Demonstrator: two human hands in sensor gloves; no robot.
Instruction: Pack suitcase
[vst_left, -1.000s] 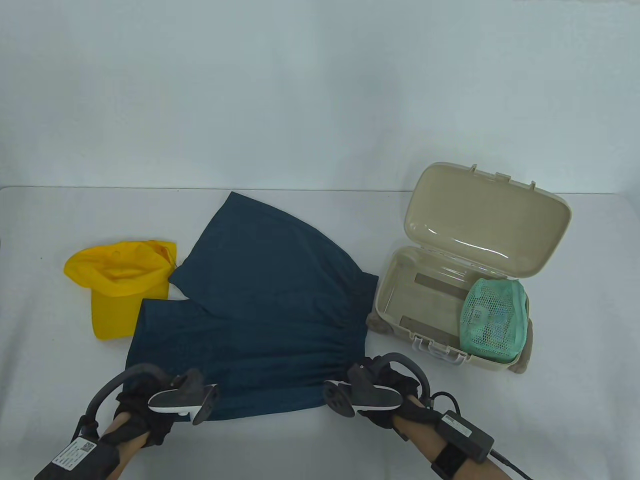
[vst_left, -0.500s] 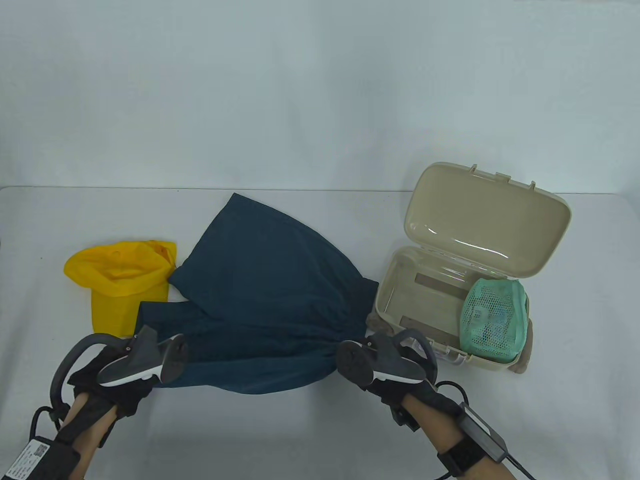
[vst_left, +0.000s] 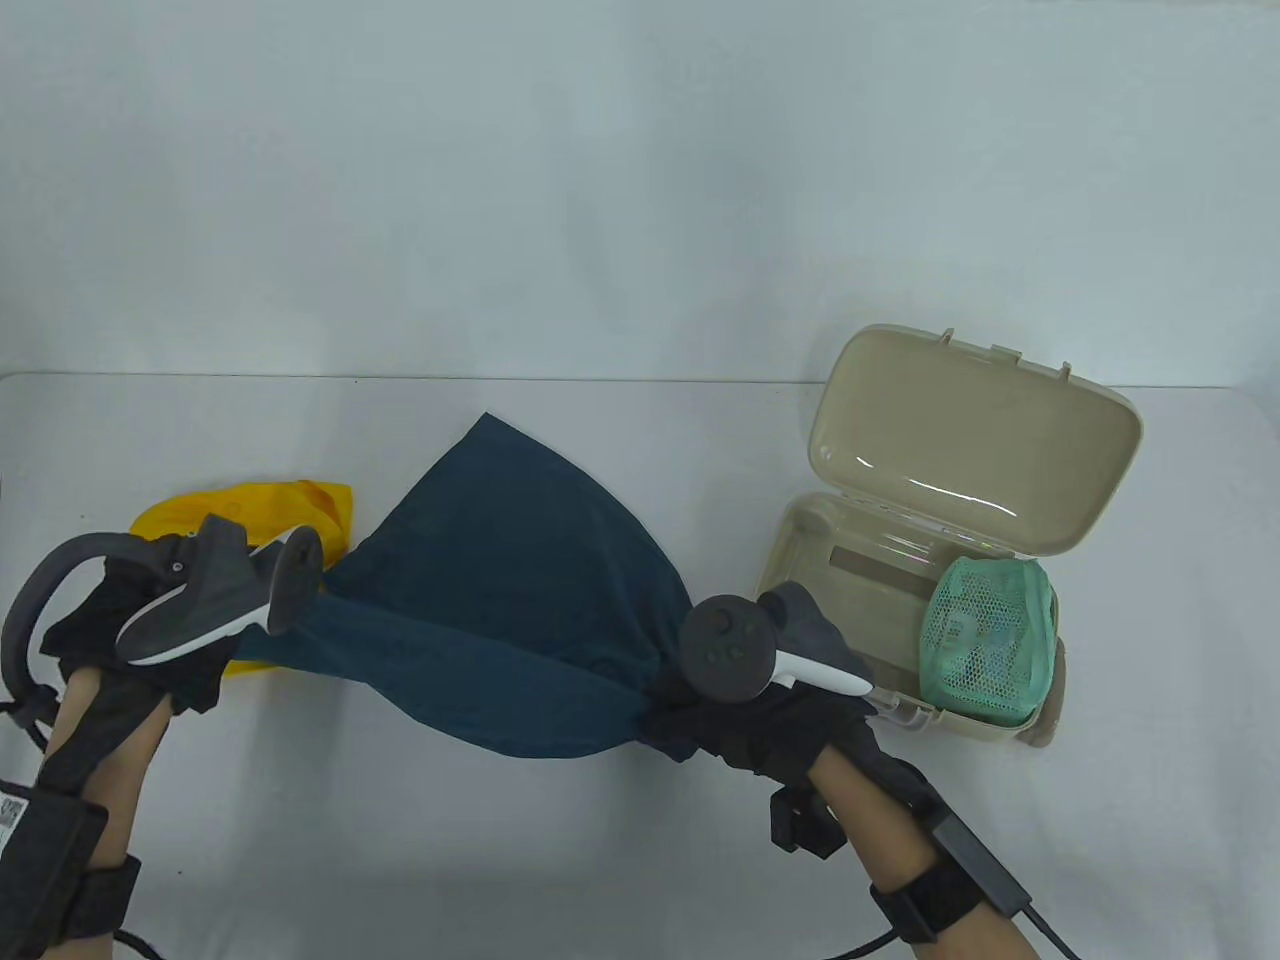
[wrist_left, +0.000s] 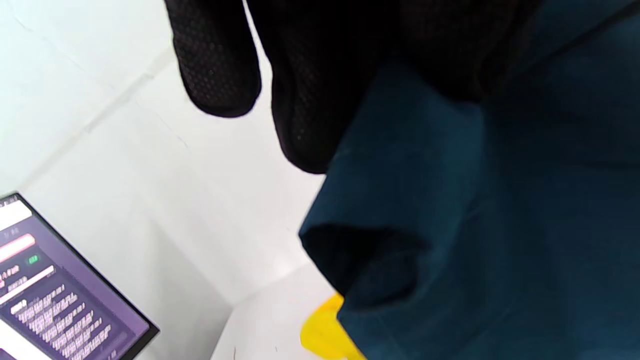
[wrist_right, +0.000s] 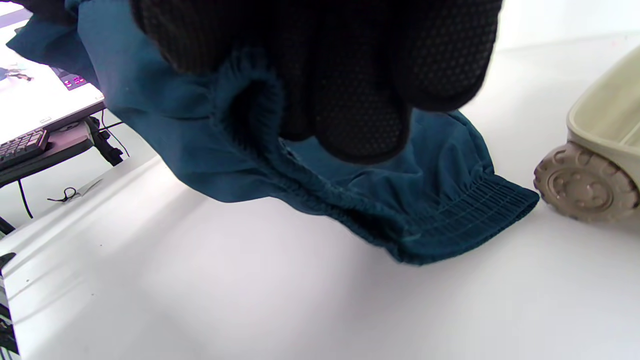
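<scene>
Both hands, left hand (vst_left: 130, 640) and right hand (vst_left: 770, 715), grip the blue shorts (vst_left: 500, 620) stretched sideways, with the open suitcase (vst_left: 900, 600) just beside the right.

Gloved hands: two, the left hand (vst_left: 130, 640) and the right hand (vst_left: 770, 720)
Blue shorts (vst_left: 510, 590): one pair
Yellow cap (vst_left: 300, 500): one
Beige suitcase (vst_left: 1000, 450): one, lid open
Green mesh pouch (vst_left: 985, 625): one, inside the suitcase
Suitcase wheel (wrist_right: 582, 182): one in the right wrist view
Screen (wrist_left: 55, 295): one, beyond the table edge
Keyboard (wrist_right: 22, 145): one
</scene>
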